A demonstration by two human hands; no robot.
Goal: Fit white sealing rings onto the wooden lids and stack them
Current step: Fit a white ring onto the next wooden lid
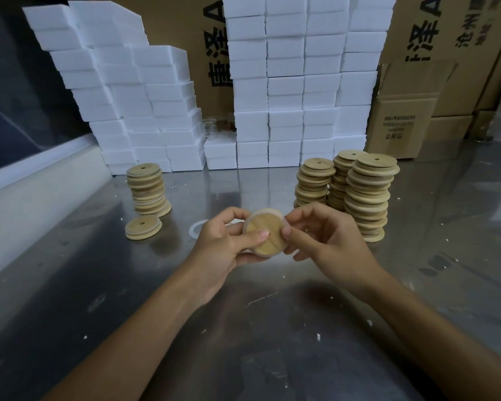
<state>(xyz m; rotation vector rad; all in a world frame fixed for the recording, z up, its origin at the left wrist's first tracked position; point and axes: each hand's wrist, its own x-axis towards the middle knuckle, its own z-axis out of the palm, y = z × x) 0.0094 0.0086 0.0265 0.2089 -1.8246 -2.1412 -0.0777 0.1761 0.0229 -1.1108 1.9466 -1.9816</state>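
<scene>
Both hands hold one round wooden lid [268, 233] above the metal table, with a pale sealing ring showing around its edge. My left hand [227, 241] grips its left side, thumb lying across the face. My right hand [323, 233] pinches its right edge. A white ring [195, 228] lies on the table, partly hidden behind my left hand. On the left stands a stack of lids with rings [148, 188], and a single lid [143, 227] lies in front of it. Three stacks of plain lids [368, 195] stand on the right.
White foam blocks [287, 82] are piled in walls along the back of the steel table [258, 328]. Cardboard boxes [402, 111] stand behind and to the right. White crumbs dot the tabletop. A pale ledge [41, 183] runs along the left side.
</scene>
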